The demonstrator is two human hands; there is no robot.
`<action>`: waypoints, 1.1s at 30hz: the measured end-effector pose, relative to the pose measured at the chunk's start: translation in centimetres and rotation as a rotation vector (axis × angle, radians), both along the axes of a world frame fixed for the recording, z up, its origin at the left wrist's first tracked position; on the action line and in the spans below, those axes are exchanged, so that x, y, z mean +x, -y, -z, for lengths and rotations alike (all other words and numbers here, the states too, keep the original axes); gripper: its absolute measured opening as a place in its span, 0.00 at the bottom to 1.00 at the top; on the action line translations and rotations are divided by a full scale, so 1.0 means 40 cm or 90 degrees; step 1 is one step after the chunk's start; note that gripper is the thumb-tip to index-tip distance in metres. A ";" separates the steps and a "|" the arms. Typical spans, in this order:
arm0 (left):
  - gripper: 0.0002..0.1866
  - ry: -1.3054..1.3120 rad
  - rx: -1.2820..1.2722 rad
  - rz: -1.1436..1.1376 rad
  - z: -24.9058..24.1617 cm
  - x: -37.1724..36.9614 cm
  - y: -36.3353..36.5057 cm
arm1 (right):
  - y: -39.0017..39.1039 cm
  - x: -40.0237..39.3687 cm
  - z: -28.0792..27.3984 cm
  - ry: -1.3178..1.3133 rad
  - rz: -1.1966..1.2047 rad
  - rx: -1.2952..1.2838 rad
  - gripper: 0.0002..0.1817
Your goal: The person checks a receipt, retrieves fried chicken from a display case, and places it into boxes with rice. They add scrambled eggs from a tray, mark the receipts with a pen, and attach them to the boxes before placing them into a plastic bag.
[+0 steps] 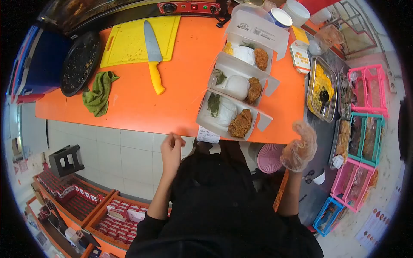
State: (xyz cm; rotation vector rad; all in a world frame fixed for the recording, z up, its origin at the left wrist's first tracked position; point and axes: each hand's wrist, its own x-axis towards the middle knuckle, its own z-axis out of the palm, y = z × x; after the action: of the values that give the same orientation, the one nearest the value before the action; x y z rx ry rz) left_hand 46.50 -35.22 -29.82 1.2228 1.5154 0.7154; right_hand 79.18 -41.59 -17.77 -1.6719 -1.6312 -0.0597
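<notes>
**Inspector:** Clear plastic glove on the right hand [300, 148]; its fingers are loosely curled, partly apart, and hold nothing. The hand hangs at the near right corner of the orange surface [180, 92]. The bare left hand [172, 148] is at the near edge; its fingers are bunched with tips drawn together. Whether they pinch anything, I cannot tell.

**Clerk:** What lies nearest them?

**Inspector:** A paper slip [208, 136] hangs over the near edge, between the two hands. Just beyond it stand three open white meal boxes in a row, the nearest box [228, 114] holding a rice mound, greens and a fried piece. The middle box [236, 84] and far box [247, 53] hold the same.

**Clerk:** And further out?

**Inspector:** A yellow-handled knife [152, 53] lies on a yellow cutting board [129, 43]. A green cloth [100, 92] sits beside a round dark pan [79, 62]. To the right, a metal tray [322, 88] holds yellow food and a ladle, with pink and teal baskets [365, 112] beyond. White tiled floor below; orange crates [86, 206] of packets stand at lower left.
</notes>
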 end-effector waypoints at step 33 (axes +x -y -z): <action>0.30 0.051 0.023 0.274 0.078 0.050 0.177 | 0.275 -0.026 0.101 -0.018 0.054 -0.188 0.08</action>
State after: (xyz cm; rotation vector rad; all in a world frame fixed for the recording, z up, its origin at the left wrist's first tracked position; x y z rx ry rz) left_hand 48.51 -42.30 -32.93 1.4684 1.1239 0.4980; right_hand 78.13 -52.61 -21.80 -1.9541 -1.6064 0.1706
